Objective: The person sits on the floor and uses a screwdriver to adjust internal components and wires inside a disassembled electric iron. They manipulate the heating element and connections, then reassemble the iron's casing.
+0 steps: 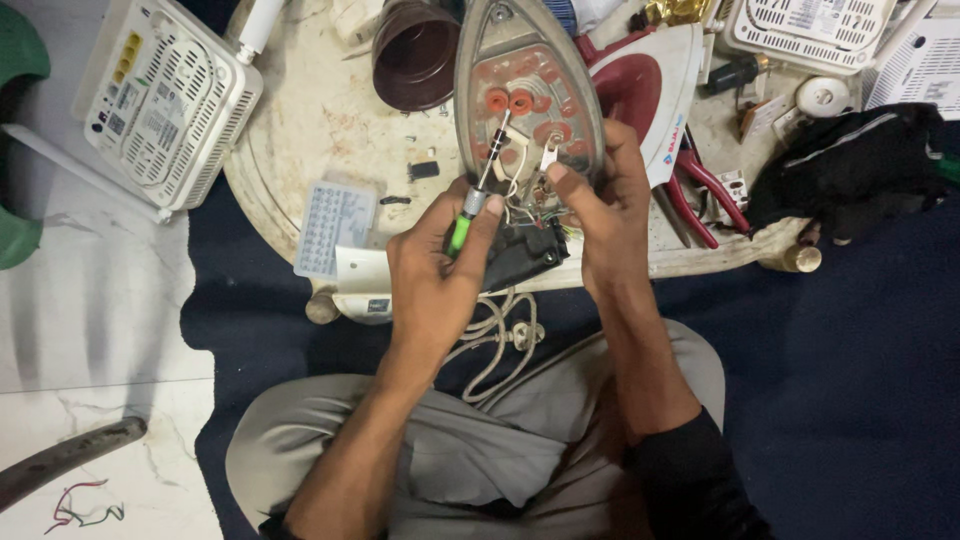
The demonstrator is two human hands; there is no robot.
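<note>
The iron's soleplate (528,95) lies bared at upper centre of the worktop (310,130), its red-and-white cover (655,95) set aside to the right; wiring remains loose. The left hand (435,280) grips a green-handled screwdriver (478,195), tip on the plate. The right hand (610,215) pinches a metal terminal (549,155) between closed fingers (562,180).

Iron soleplate (527,95) on low round table (310,130). Cup (413,52) left of soleplate, iron cover (655,95) right, pliers (700,190) beyond cover, router (165,100) far left, coiled cord (500,335) below.
</note>
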